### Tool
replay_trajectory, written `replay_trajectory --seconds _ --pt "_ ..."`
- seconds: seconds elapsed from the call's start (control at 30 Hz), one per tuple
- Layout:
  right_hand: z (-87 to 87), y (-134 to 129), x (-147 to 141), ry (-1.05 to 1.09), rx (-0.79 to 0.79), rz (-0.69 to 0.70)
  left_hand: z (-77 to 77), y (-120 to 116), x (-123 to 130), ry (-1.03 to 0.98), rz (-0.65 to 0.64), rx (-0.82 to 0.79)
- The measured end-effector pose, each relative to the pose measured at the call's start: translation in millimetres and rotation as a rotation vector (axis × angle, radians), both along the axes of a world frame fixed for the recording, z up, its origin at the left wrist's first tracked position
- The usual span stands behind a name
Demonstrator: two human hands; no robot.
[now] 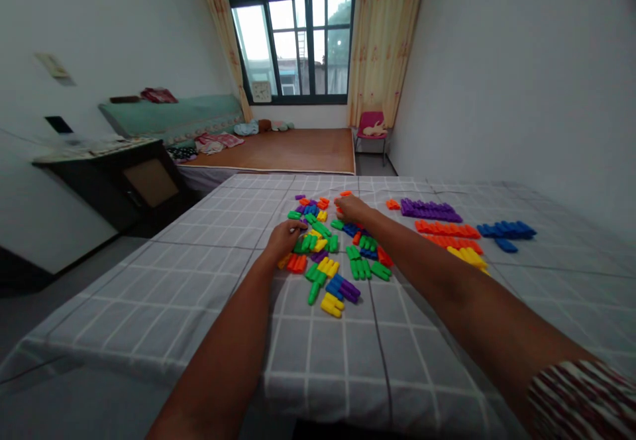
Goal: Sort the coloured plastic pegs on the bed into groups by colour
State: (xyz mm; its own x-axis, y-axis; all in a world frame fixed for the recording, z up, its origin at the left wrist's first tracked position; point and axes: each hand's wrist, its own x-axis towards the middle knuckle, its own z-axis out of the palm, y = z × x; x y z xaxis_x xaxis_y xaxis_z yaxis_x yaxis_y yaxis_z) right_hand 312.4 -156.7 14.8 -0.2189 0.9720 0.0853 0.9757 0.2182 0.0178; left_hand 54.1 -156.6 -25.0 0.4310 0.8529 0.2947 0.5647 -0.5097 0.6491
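Loose toy blocks (328,266) lie on the counter (218,261) between the left hand (287,233), curled at their left side, and the right hand (352,208), bent over their far side. Whether either pinches a block cannot be told.

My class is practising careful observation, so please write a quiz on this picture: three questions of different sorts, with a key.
1. True or false: the person's right hand reaches farther across the checked cloth than the left hand.

2. Multiple choice: what colour is the toy piece nearest the cloth's front edge?
a) purple
b) yellow
c) green
d) blue

3. Fill in the blank: on the right side, the long purple strip lies just behind two strips coloured ____.

Key: 1. true; 2. b; 3. orange.
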Motion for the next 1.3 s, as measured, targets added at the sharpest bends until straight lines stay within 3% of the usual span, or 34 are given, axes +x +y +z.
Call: replay_trajectory --seconds 0.13,0.27,0.33,0.4,0.5,0.63,0.83,1.03,1.2,1.3 --pt "30.3 -29.5 16.0 0.195 0.171 -0.122 -2.9 3.0 -0.5 -0.026 -0.021 -0.003" --pt "50.6 -70.7 70.6 0.637 0.02 -0.234 -4.0 6.1 -1.6 0.02 -0.031 0.027" --pt "51.9 -93.3 109.4 0.989 0.004 -0.313 -3.1 7.2 -1.8 0.063 -0.041 0.055" --pt "47.2 -115.2 147.1 1.286 0.091 -0.392 -1.6 7.8 -1.7 0.1 -0.063 0.086" --pt "32.6 -141.9 186.7 1.446 0.21 -0.465 0.9 7.9 -1.6 0.124 -0.085 0.115" --pt "14.0 -157.5 202.4 1.261 0.184 -0.464 3.2 6.9 -2.4 0.125 -0.09 0.103" --pt "7.1 -152.5 210.0 0.805 0.268 -0.433 1.5 7.0 -4.6 0.119 -0.119 0.101" --pt "-7.2 -143.1 213.6 0.864 0.199 -0.408 -0.2 9.3 -3.4 0.163 -0.129 0.127" --pt "-12.0 -134.6 207.3 0.556 0.242 -0.52 1.4 9.5 -2.2 0.194 -0.142 0.152" --pt "-12.8 -132.3 205.2 0.528 0.222 -0.531 1.8 9.3 -2.2 0.2 -0.155 0.169"
